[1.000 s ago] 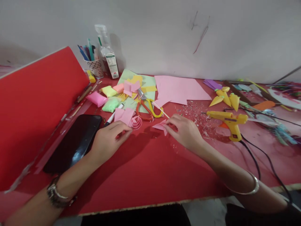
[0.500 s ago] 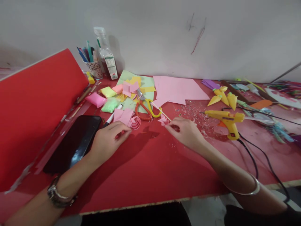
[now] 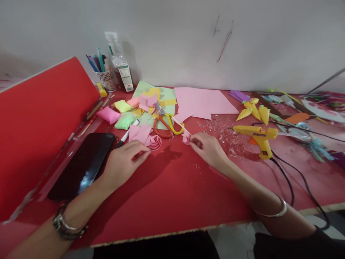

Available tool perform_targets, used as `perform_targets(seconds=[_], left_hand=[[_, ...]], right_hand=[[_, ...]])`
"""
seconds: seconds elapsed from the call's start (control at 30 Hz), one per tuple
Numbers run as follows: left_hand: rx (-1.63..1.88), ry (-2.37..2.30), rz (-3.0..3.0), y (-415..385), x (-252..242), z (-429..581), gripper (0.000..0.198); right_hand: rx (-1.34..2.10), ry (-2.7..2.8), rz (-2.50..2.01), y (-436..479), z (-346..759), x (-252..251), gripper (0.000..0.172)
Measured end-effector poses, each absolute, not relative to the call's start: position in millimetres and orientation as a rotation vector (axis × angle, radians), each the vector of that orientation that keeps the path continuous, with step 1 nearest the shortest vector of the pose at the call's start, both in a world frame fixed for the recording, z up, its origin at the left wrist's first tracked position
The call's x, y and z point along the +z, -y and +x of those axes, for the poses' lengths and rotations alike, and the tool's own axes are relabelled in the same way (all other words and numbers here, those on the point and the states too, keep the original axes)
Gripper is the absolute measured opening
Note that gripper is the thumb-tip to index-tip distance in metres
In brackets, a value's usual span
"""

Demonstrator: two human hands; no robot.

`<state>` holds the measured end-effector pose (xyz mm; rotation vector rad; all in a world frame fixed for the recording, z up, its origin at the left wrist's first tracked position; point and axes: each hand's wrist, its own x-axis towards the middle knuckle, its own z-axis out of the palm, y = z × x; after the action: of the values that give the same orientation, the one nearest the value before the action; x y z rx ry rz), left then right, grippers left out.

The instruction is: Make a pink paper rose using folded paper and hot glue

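Note:
My left hand point(image 3: 129, 158) is closed in a pinch at the lower edge of a coiled pink paper spiral point(image 3: 155, 142) lying on the red table. Flat pink paper pieces point(image 3: 139, 133) lie beside the coil. To the right, thumb and forefinger of my right hand point(image 3: 208, 149) are pinched at a small folded pink paper piece point(image 3: 185, 138). A thin pale stick point(image 3: 181, 124) slants over the scissors point(image 3: 170, 126) towards these fingertips; its near end is hidden at the forefinger. The scissors have one orange and one yellow handle.
A yellow glue gun point(image 3: 260, 136) with a black cord lies at right, near paper shreds point(image 3: 215, 131) and yellow paper cones point(image 3: 253, 109). A phone point(image 3: 83, 165) lies at left. Behind stand a bottle point(image 3: 122, 68) and a pen cup point(image 3: 106, 80); pink sheets point(image 3: 203, 102) lie by the wall.
My right hand has shifted slightly left, closer to the small pink paper piece, and less of the stick shows. My left hand stays at the coil. The whole view has moved slightly.

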<state>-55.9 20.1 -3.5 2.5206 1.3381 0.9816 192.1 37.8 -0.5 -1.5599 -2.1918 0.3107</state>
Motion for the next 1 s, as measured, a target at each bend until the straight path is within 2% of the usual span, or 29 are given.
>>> perform_targets(seconds=[0.13,0.3,0.47,0.63,0.73,0.87,1.0], left_hand=[[0.984,-1.327,2.519,-19.3,-5.1,-55.9,0.021],[0.964,-1.303,2.523,-19.0,-7.1,-55.1,0.022],[0.899,-1.094,2.596,-19.8,-9.1,-53.3,0.024],[0.9,-0.909,2.65,-19.8,-11.2,-51.9,0.022],[0.966,-0.958,2.632,-18.8,-9.9,-52.0,0.023],[0.985,-1.003,2.638,-18.5,-8.4,-53.0,0.025],[0.973,-1.014,2.673,-19.3,-9.2,-53.2,0.027]], right_hand=[[0.358,2.125,-1.558,-37.4,192.1,1.1,0.01],[0.407,2.171,-1.422,-37.9,194.5,-0.2,0.018],[0.154,2.246,-1.108,-34.0,196.9,-5.1,0.015],[-0.061,2.473,-0.921,-26.3,195.8,-5.4,0.021],[0.008,2.541,-0.936,-26.9,194.8,-2.9,0.022],[0.205,2.468,-0.94,-29.9,194.8,2.2,0.013],[0.24,2.342,-1.004,-29.0,194.4,4.2,0.008]])
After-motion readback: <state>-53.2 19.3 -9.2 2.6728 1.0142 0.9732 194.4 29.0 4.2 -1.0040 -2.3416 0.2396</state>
